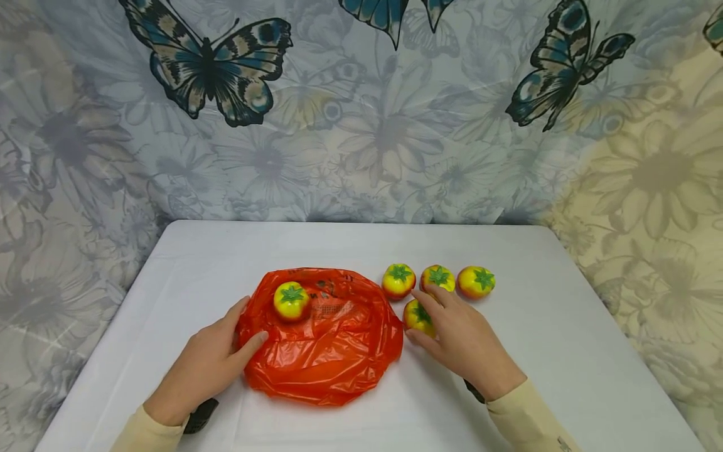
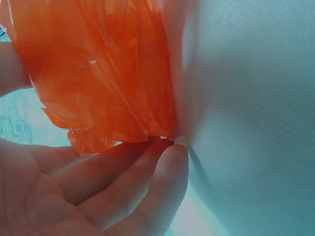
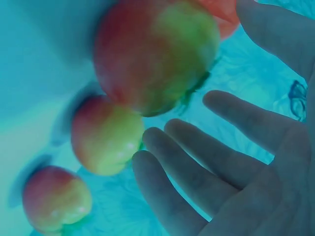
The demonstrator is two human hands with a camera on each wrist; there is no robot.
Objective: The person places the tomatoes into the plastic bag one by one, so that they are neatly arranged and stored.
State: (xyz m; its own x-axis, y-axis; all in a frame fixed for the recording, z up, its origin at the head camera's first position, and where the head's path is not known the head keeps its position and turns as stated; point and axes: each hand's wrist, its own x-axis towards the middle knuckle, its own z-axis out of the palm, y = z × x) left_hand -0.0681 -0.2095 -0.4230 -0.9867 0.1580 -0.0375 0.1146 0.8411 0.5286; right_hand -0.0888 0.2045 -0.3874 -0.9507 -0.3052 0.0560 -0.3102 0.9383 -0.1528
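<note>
Spreading apart around the nearest fruit (image 1: 417, 319), the fingers of the right hand (image 1: 465, 342) have no grip on it; whether they touch it I cannot tell. The left hand (image 1: 206, 355) holds the left edge of the red bag (image 1: 333, 351) between thumb and fingers. Another fruit (image 1: 292, 302) sits on the bag's far left part, and a row of three fruits (image 1: 437, 274) lies on the bench (image 1: 565, 301). White and round-cornered, the bench carries a soft shadow by the right forearm. Behind it, grey-blue flowered wall covering (image 1: 390, 169), yellowish at right, bears dark-edged butterflies (image 1: 209, 69).
</note>
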